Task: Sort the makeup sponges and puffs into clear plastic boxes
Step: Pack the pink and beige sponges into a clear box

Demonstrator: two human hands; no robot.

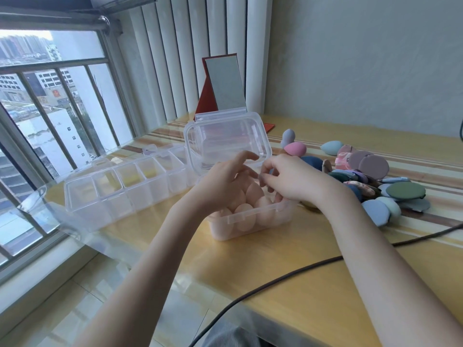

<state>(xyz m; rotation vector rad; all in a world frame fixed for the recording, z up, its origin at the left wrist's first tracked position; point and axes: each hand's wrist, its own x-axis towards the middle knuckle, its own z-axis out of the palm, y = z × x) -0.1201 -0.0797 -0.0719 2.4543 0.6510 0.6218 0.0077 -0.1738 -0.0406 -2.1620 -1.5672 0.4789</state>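
A clear plastic box (pixel 253 216) stands at the table's middle with its lid (pixel 225 141) raised behind it. Several peach egg-shaped sponges (pixel 244 211) fill it. My left hand (pixel 223 181) hovers over the box's left side with fingers loosely spread, close to the top sponge. My right hand (pixel 290 179) is over the right side, its fingers curled down toward the box's inside; whether it holds anything is hidden. A pile of coloured puffs (pixel 406 191) and sponges, including a pink sponge (pixel 295 148), lies to the right.
A long clear divided organiser (pixel 120 189) lies open left of the box. A red-backed mirror (pixel 225 83) stands behind. A dark cable (pixel 275 284) crosses the table front. The window and railing (pixel 50 121) are at left.
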